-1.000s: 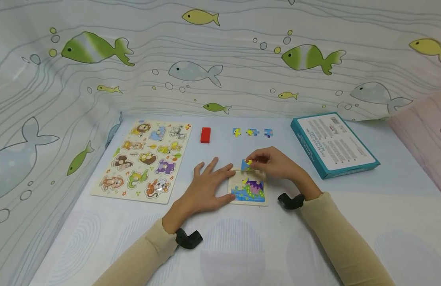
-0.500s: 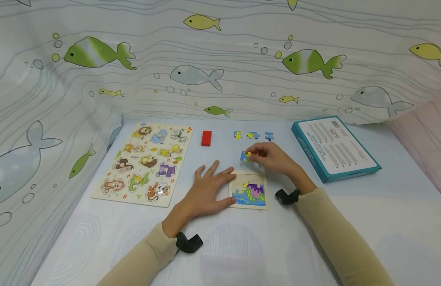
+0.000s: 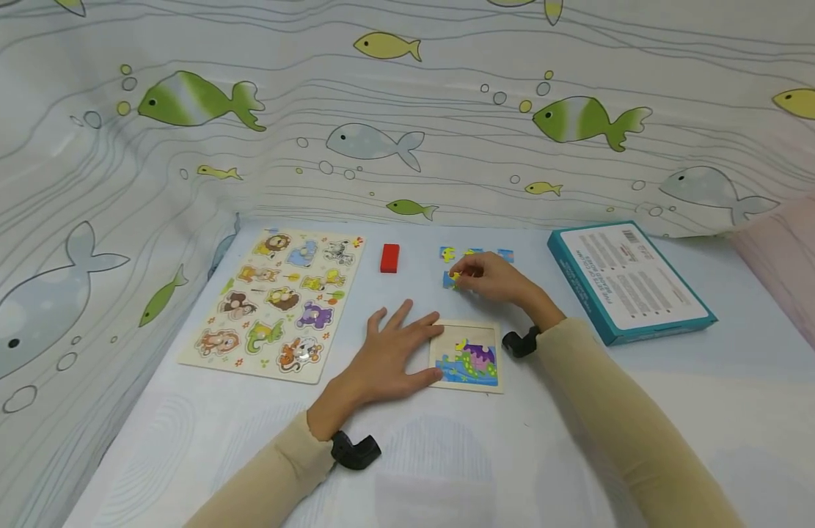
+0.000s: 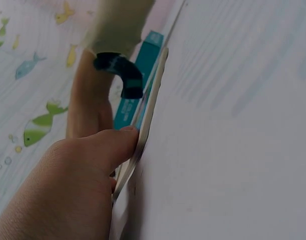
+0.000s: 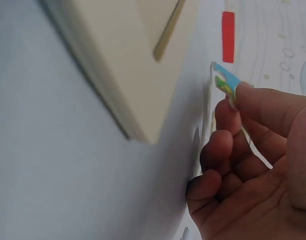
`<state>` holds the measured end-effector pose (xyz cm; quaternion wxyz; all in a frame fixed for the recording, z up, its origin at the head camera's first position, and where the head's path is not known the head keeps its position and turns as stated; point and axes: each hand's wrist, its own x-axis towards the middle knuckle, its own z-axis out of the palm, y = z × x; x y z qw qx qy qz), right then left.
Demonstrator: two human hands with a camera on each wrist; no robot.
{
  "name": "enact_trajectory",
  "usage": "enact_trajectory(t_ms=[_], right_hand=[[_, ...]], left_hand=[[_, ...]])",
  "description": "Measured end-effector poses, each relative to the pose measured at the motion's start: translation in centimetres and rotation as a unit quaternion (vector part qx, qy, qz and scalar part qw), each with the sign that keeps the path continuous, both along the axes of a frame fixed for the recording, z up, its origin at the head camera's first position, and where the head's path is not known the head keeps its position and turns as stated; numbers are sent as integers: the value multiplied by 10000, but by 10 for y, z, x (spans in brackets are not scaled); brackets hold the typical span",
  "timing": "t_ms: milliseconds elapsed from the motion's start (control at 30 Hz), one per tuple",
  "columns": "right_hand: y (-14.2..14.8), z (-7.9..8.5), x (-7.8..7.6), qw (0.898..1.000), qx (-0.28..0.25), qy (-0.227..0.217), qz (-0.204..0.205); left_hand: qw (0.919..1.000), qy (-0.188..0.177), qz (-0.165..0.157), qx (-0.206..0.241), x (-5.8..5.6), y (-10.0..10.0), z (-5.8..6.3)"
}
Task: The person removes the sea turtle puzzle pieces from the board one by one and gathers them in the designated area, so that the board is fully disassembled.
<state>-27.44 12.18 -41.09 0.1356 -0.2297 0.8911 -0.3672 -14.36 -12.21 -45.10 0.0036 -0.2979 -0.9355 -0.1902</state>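
My right hand [image 3: 502, 279] pinches a blue and yellow jigsaw piece [image 3: 449, 280] between thumb and fingertips, close in front of the row of loose pieces. In the right wrist view the piece [image 5: 228, 79] sticks out past the thumb, and the other fingers are curled. My left hand [image 3: 389, 359] lies with fingers spread, thumb and fingertips at the left edge of a small wooden puzzle tray [image 3: 446, 334]. The left wrist view has the thumb [image 4: 120, 142] on the tray's rim. Joined pieces [image 3: 473, 364] with a purple and green picture fill the tray's lower part; bare wood shows above them.
Behind my right hand lie loose pieces, including a yellow and blue one [image 3: 447, 254] and a blue one [image 3: 506, 255]. A red block [image 3: 390, 258] sits to their left. An animal peg puzzle board [image 3: 275, 312] lies left, a teal box [image 3: 634, 282] right.
My right hand has carried the jigsaw piece from the tray's upper edge away toward the loose pieces at the back. The left hand has stayed at the tray.
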Motion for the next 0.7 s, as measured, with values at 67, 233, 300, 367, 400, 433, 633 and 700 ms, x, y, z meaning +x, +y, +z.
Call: enact_trajectory(t_ms=[67, 233, 300, 367, 400, 433, 633, 700], right_hand=[[-1, 0, -1, 9999, 141, 31, -27], [-2, -3, -6, 9993, 356, 0, -103], [-2, -4, -7, 9991, 399, 64, -113], [-3, -5, -8, 9988, 442, 157, -114], [-3, -5, -8, 9987, 459, 194, -121], [-3, -5, -9, 9986, 471, 220, -130], [-3, -6, -11, 9989, 375, 153, -246], [-4, -6, -12, 9990, 357, 123, -259]], left_hand=[[10000, 23, -7, -4, 0, 0, 0], [10000, 37, -15, -47, 0, 0, 1], [10000, 32, -20, -30, 1, 1, 1], [10000, 14, -21, -27, 1, 1, 1], [10000, 1, -15, -29, 1, 1, 1], [10000, -13, -14, -23, 1, 1, 2], [10000, -35, -6, -23, 1, 1, 2], [10000, -18, -4, -31, 1, 1, 1]])
